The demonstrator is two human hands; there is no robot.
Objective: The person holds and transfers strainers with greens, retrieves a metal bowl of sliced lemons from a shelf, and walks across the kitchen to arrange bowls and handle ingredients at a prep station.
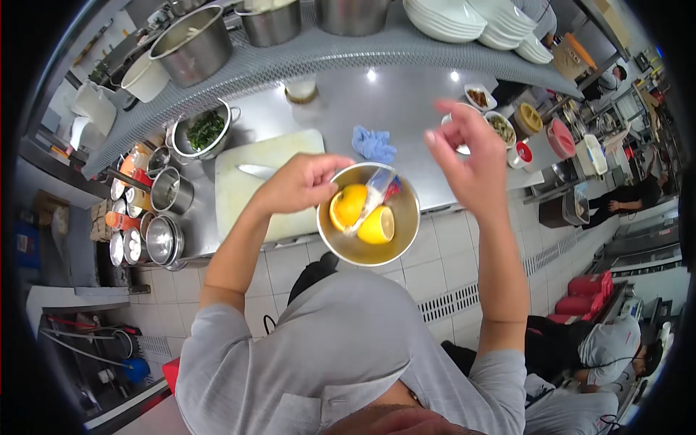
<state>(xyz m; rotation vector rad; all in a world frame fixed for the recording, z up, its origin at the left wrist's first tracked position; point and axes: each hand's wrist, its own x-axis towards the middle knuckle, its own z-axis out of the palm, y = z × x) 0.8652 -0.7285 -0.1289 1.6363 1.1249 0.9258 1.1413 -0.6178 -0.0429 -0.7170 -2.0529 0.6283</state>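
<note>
My left hand point(308, 183) grips the rim of a metal bowl point(326, 235), thumb and fingers closed on its left side. Inside the bowl are a cut orange point(348, 207), a cut lemon point(377, 226) and a crumpled clear plastic wrapper point(376, 190) with blue and red print. My right hand point(471, 156) is raised to the right of the bowl, its fingers apart and holding nothing. A white cutting board point(239, 196) lies beyond my left hand, with a knife blade point(255, 171) on it. A crumpled blue cloth point(374, 144) lies just past the bowl.
A colander of leafy greens point(205, 132) stands at the back left, near several bottles and metal containers point(172, 191). Small food bowls point(500, 129) sit at the right. Pots point(192, 47) and stacked white dishes point(446, 20) fill the shelf above. Co-workers point(609, 344) are at the right.
</note>
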